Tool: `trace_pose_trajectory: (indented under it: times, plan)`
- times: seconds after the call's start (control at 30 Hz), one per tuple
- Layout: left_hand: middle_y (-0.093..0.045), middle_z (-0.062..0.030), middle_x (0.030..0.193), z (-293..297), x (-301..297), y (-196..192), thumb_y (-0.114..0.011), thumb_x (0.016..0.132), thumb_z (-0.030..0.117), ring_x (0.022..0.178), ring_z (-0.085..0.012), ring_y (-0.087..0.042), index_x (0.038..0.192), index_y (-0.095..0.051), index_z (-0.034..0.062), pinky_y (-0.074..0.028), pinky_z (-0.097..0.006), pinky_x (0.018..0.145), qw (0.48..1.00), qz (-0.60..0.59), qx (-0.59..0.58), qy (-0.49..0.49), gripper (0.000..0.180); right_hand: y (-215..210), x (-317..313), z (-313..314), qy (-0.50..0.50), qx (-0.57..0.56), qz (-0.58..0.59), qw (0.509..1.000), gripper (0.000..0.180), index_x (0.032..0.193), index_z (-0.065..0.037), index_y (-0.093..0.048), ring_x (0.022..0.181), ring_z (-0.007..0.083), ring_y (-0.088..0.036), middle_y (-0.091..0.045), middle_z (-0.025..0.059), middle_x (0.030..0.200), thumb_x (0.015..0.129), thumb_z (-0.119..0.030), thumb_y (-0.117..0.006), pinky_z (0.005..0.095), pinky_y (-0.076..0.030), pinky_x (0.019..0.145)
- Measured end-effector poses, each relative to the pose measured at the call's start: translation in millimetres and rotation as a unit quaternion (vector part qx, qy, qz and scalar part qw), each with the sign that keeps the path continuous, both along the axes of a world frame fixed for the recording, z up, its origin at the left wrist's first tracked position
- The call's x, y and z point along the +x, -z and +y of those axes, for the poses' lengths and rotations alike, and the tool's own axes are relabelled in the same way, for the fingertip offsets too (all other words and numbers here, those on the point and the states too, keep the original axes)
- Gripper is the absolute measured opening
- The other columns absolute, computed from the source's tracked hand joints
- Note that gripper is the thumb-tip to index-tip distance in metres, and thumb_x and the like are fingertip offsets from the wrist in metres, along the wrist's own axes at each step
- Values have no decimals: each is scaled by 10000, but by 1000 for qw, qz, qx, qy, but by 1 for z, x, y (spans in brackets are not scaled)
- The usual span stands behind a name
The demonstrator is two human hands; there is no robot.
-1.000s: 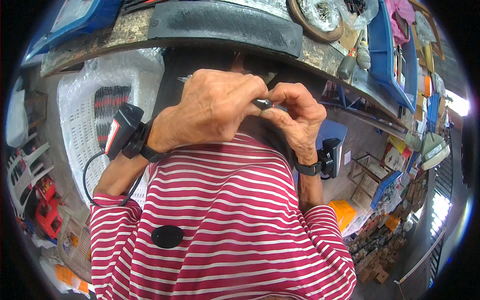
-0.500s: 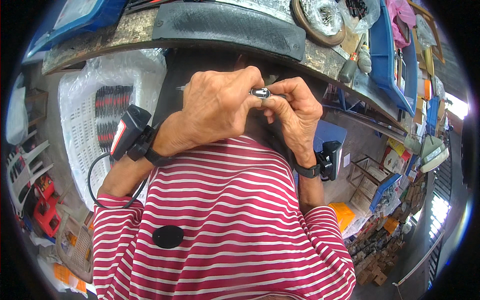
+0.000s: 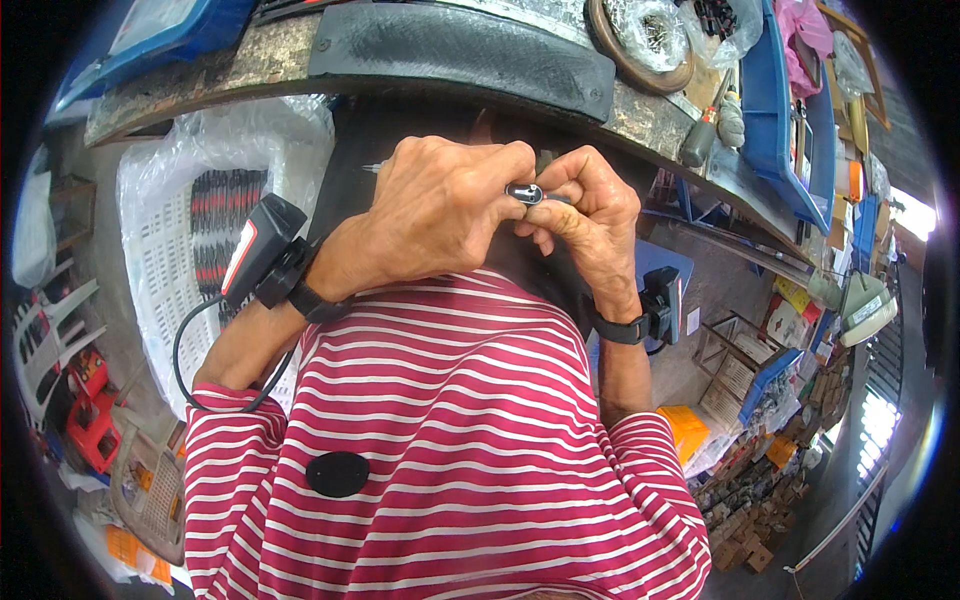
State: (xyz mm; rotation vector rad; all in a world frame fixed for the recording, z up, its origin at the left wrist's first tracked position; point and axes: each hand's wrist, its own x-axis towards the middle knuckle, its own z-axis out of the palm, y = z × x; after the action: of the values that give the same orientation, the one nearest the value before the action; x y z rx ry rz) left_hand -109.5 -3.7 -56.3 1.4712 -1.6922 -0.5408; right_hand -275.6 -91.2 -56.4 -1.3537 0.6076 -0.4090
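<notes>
My left hand [image 3: 435, 205] is closed around a slender object, above my lap and in front of the bench. A shiny black-and-metal end [image 3: 524, 193] of that object sticks out between its thumb and index finger. On the hand's other side a thin pale tip [image 3: 373, 168] shows; whether it belongs to the same piece I cannot tell. My right hand [image 3: 592, 215] pinches a small dark part right at the shiny end, with thumb and index finger pressed together. Most of what both hands hold is hidden by the fingers.
At the left, a white plastic basket [image 3: 150, 275] lined with clear film holds rows of black-and-red slender pieces. A dark curved pad [image 3: 460, 60] lines the bench edge. On the bench's right lie a screwdriver [image 3: 697, 142], a ring-rimmed tray [image 3: 600, 35] of small metal parts and a blue bin [image 3: 765, 110].
The shiny end has turned slightly between my fingers. My right hand has shifted a little left and its wrist has tilted. Both hands keep their hold.
</notes>
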Motion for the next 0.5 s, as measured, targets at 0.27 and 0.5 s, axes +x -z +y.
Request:
trace_pose_trajectory:
  times: [0.27,0.5]
  plan:
    - [-577,-129,645,-3,-1,7,-651,739,91,551,-301,-573,825,-547,37,-409,-351,475,1000,-3,-1,1,146,1,0,-7,-12,-15,52,998,120,849,-30,-540,549,33,-538,-614,37,651,815,-59,-651,147,-402,451]
    - [-585,-127,656,-3,-6,10,-640,738,66,564,-289,-592,826,-563,22,-425,-343,487,997,26,17,-66,125,1,7,0,54,-45,47,996,80,873,-18,-560,554,24,-528,-617,27,666,833,-42,-626,149,-407,455]
